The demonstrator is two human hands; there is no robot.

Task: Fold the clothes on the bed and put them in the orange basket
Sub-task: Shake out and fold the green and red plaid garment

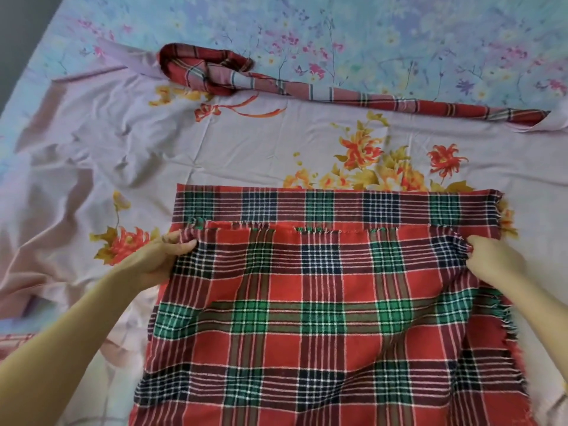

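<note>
A red, green and navy plaid cloth (pixel 322 302) lies on the bed in front of me, its near half lifted and folded over toward the far edge. My left hand (pixel 159 259) pinches the top layer's left corner. My right hand (pixel 491 259) pinches its right corner. The frayed top edge sits a little short of the far hem. The orange basket is not in view.
A pink sheet with orange flowers (pixel 215 155) is spread under the plaid cloth. A long twisted red checked cloth (pixel 276 84) lies along its far edge. Beyond is the blue floral bedsheet (pixel 399 32). The bed's left edge (pixel 18 56) runs diagonally at the upper left.
</note>
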